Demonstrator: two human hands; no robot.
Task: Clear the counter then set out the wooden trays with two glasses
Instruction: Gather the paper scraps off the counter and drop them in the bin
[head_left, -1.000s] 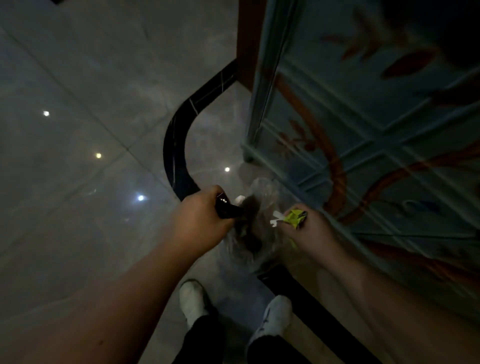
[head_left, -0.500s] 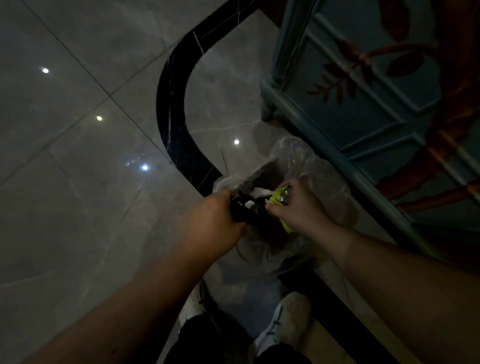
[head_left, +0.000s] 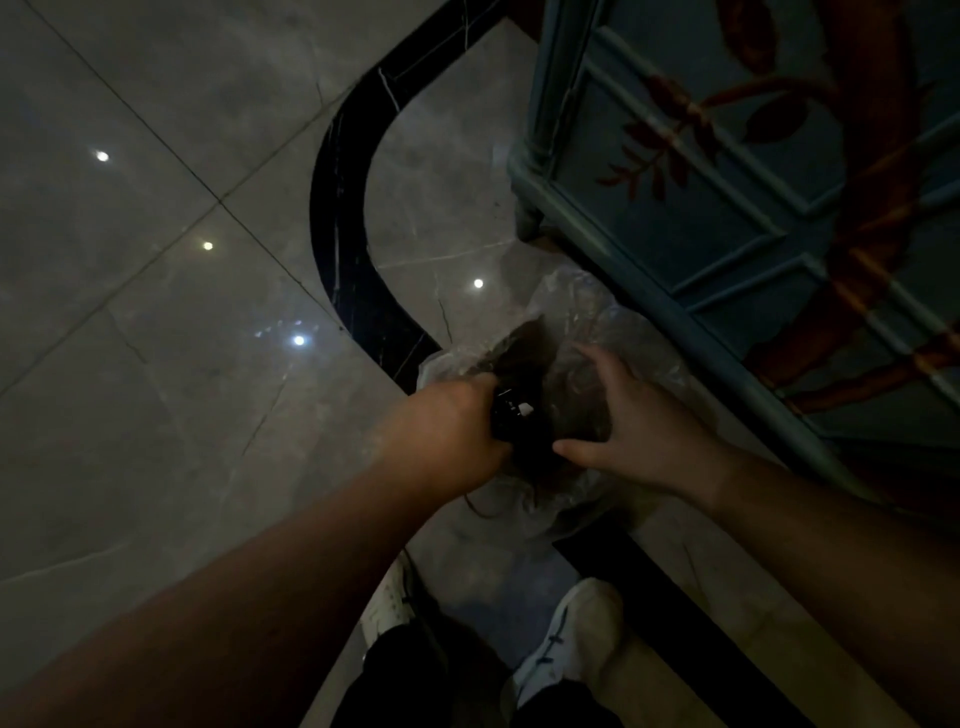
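Observation:
A clear plastic rubbish bag (head_left: 618, 332) sits on the floor beside a blue cabinet, its mouth dark inside. My left hand (head_left: 447, 421) is closed around a dark object with a bit of white on it (head_left: 511, 415), held at the bag's opening. My right hand (head_left: 634, 421) hovers over the bag with fingers spread and nothing in it. The yellow-green wrapper is not visible now. No trays or glasses are in view.
A blue cabinet (head_left: 727, 218) with orange painted branches stands to the right, its foot close to the bag. The glossy grey tiled floor (head_left: 156, 312) has a curved black inlay strip (head_left: 343, 234). My white shoes (head_left: 566, 639) are just below the bag.
My right hand has let go of the yellow-green wrapper over the bag and spread its fingers. The left hand keeps its grip on the dark object. The view has dipped closer to the bag.

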